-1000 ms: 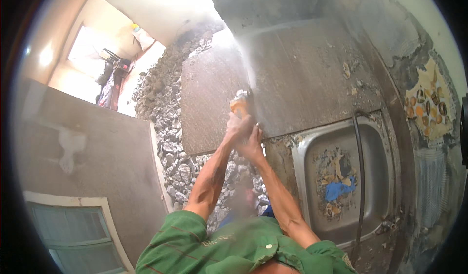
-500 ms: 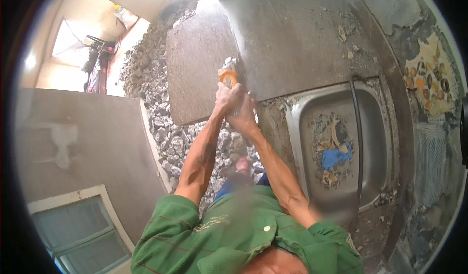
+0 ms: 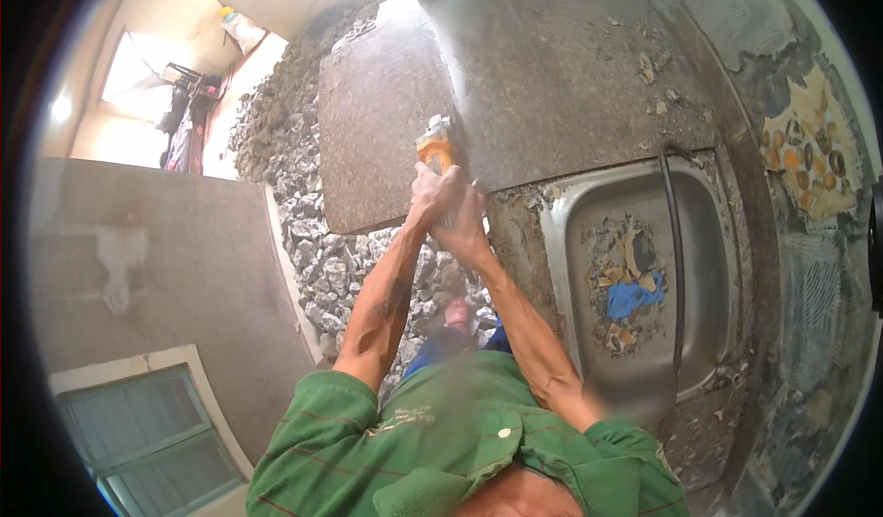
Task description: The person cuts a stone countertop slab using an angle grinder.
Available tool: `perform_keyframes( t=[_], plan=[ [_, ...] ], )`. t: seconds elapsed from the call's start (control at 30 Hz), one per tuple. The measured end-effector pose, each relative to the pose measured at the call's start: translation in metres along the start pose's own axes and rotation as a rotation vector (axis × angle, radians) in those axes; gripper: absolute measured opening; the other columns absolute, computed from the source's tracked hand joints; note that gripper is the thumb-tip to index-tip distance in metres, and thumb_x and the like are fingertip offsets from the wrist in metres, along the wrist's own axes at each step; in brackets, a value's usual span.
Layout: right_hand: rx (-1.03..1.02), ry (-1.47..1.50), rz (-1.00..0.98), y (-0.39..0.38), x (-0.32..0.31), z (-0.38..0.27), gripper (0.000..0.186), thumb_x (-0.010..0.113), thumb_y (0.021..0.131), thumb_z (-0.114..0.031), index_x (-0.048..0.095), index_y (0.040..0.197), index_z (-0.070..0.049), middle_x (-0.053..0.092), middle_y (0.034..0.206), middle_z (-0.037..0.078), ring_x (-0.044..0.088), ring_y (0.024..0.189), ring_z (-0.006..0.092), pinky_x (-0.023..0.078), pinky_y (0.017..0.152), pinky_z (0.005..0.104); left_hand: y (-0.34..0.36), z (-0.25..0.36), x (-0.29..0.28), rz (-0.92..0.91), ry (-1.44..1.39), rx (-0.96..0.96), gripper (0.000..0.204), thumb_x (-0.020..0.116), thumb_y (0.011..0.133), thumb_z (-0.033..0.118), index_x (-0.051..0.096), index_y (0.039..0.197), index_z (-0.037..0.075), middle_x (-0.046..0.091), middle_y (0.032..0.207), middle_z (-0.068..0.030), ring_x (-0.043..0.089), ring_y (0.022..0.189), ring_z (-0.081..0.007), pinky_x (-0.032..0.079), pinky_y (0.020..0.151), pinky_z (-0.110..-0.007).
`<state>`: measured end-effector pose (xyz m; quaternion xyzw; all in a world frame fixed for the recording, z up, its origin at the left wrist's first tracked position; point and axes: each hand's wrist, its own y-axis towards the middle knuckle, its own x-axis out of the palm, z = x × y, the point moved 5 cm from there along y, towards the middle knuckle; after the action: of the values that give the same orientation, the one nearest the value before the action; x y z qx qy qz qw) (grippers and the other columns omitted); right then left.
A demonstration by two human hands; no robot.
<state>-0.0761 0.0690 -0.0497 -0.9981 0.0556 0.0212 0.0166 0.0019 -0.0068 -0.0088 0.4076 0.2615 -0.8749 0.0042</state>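
A: Which step is this?

B: I'd judge it as working along the seam in the stone. A handheld power tool with an orange body and silvery metal head (image 3: 437, 146) sits just above the middle of the frame, where a smaller flat grey-brown stone slab (image 3: 382, 126) meets a larger grey-brown stone slab (image 3: 566, 85) on its right.

A: How is it held?

B: Both bare hands are closed on it. The left hand (image 3: 434, 190) wraps the body just behind the orange part; the right hand (image 3: 465, 227) folds round the rear, lower in the frame, with some fingers hidden.

A: And the next move?

B: To my eye it calls for a firm two-handed hold and a head kept in line with that seam. Loose grey-white stone rubble (image 3: 340, 282) lies along the smaller slab's left and lower edges, so footing could matter.

A: How does the tool look?

B: The orange shows clearly, the head looks pale and dusty, and the hands cover the rear. I can't tell whether the head touches stone.
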Motion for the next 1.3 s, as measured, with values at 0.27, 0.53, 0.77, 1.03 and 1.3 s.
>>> perform_keyframes(
  t=[0.27, 0.53, 0.77, 1.03, 1.3],
  plan=[
    [0.093, -0.115, 0.036, -0.018, -0.001, -0.001, 0.098, 0.082, 0.061, -0.026, 0.022, 0.134, 0.000, 0.035, 0.122, 0.024, 0.035, 0.118, 0.0402, 0.034, 0.101, 0.0477, -0.019, -0.004, -0.003, 0.060, 0.009, -0.013, 0.079, 0.063, 0.070, 0.044, 0.037, 0.123, -0.010, 0.057, 0.111, -0.0335, 0.059, 0.104, -0.0424, 0.046, 0.090, -0.044],
    [-0.053, -0.062, 0.063, -0.036, -0.011, -0.017, 0.092, 0.080, 0.066, -0.024, 0.025, 0.136, -0.002, 0.038, 0.123, 0.023, 0.037, 0.118, 0.0386, 0.034, 0.101, 0.0489, -0.034, -0.007, -0.001, 0.040, -0.038, -0.006, 0.078, 0.062, 0.072, 0.042, 0.036, 0.123, -0.010, 0.058, 0.109, -0.0342, 0.060, 0.103, -0.0426, 0.047, 0.090, -0.044],
    [-0.043, -0.088, 0.039, -0.045, -0.013, -0.020, 0.091, 0.080, 0.067, -0.024, 0.025, 0.136, -0.001, 0.039, 0.125, 0.025, 0.039, 0.116, 0.0410, 0.036, 0.098, 0.0494, -0.043, -0.009, 0.001, 0.035, -0.017, -0.009, 0.080, 0.061, 0.073, 0.041, 0.033, 0.126, -0.012, 0.058, 0.109, -0.0347, 0.061, 0.101, -0.0429, 0.047, 0.089, -0.044],
    [-0.021, -0.040, 0.060, -0.058, -0.016, -0.019, 0.092, 0.079, 0.065, -0.021, 0.024, 0.136, 0.000, 0.036, 0.124, 0.025, 0.038, 0.119, 0.0412, 0.033, 0.103, 0.0483, -0.053, -0.014, 0.003, 0.029, -0.041, -0.015, 0.079, 0.062, 0.073, 0.040, 0.033, 0.125, -0.013, 0.058, 0.108, -0.0351, 0.061, 0.101, -0.0430, 0.048, 0.088, -0.044],
    [-0.011, -0.039, 0.054, -0.055, -0.014, -0.017, 0.089, 0.077, 0.069, -0.024, 0.023, 0.136, -0.001, 0.035, 0.122, 0.026, 0.036, 0.118, 0.0415, 0.035, 0.101, 0.0490, -0.046, -0.016, 0.004, 0.034, -0.019, -0.048, 0.079, 0.063, 0.072, 0.041, 0.035, 0.124, -0.012, 0.058, 0.108, -0.0350, 0.061, 0.100, -0.0435, 0.048, 0.087, -0.044]
  ],
)
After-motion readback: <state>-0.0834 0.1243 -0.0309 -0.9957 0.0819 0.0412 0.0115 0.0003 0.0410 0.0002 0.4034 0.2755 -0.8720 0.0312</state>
